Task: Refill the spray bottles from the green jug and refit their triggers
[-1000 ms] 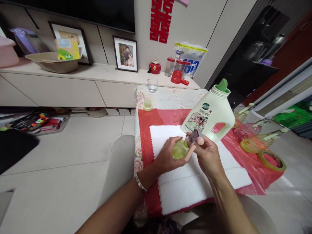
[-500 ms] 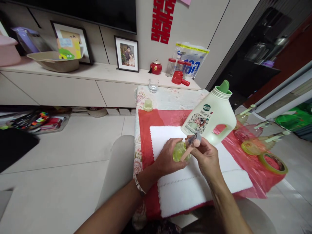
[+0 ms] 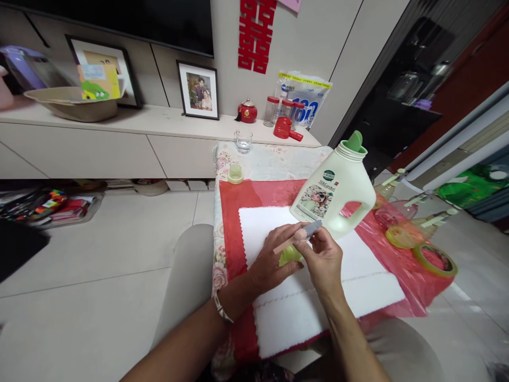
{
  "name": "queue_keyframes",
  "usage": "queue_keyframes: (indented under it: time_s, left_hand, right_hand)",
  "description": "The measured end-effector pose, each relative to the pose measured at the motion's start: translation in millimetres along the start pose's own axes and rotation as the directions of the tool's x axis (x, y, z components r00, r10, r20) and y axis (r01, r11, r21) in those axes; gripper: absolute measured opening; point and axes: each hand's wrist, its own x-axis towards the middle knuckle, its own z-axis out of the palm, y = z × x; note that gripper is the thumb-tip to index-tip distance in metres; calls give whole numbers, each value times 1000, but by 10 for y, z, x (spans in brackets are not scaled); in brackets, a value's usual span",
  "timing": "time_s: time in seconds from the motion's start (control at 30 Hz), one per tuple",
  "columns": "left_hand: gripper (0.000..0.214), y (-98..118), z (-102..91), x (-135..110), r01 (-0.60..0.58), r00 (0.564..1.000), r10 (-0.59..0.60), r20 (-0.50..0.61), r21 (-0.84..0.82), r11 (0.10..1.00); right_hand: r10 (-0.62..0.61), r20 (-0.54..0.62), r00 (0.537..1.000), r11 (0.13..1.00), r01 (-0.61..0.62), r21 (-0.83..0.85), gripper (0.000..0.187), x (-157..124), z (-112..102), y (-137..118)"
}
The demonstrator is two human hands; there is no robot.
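My left hand [image 3: 265,265] is wrapped round a small clear spray bottle [image 3: 290,255] of yellow-green liquid, mostly hidden by the fingers. Above it, the fingers of my right hand [image 3: 326,259] pinch a grey and pinkish spray head [image 3: 307,232] at the bottle's top. Its pink lever points left. Whether head and bottle are joined is hidden. Both hands are over a white scallop-edged cloth [image 3: 294,313]. Just behind them stands a pale green detergent jug [image 3: 338,185], its mouth uncapped with a green spout showing. A translucent green cap [image 3: 235,174] is at the table's left side.
Several spray bottles [image 3: 409,233] and a tape roll [image 3: 435,260] are on the red plastic sheet [image 3: 401,276] at right. A glass cup [image 3: 243,142] stands at the table's back. Behind is a cabinet [image 3: 186,151] with framed photos, jars and a basin [image 3: 75,109].
The spray head has turned in my right fingers, so its lever points further left, over my left fingers. Both hands still hold on. The view has shifted slightly to the right.
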Motion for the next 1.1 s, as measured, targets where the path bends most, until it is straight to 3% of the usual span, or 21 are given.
queue_keyframes:
  time_s: [0.13,0.3,0.47,0.6,0.73,1.1]
  left_hand:
    - [69,-18,16,-4,-10,1000,9,-23,-24,1000]
    - [58,-60,31,-42,41,998,-41,-47,3,999]
    - [52,-158,45,-123,63,996,-62,-59,16,998]
    - [65,-193,59,-160,77,995,-77,-64,5,997]
    - [64,-148,53,-118,63,997,-64,-45,-8,998]
    - [68,-112,49,-77,23,998,-22,-66,15,1000]
  right_hand:
    - [-95,-12,995,993,94,-72,26,-35,-1,57]
    - [-215,96,972,961,228,-154,23,-68,-66,64]
    - [-175,53,983,978,180,-108,13,-42,-61,95]
    - [-166,12,986,982,166,-85,21,-5,-24,134]
    - [-151,-6,989,986,150,-67,25,11,-6,110]
    - [-216,-16,976,958,208,-195,17,16,19,-30]
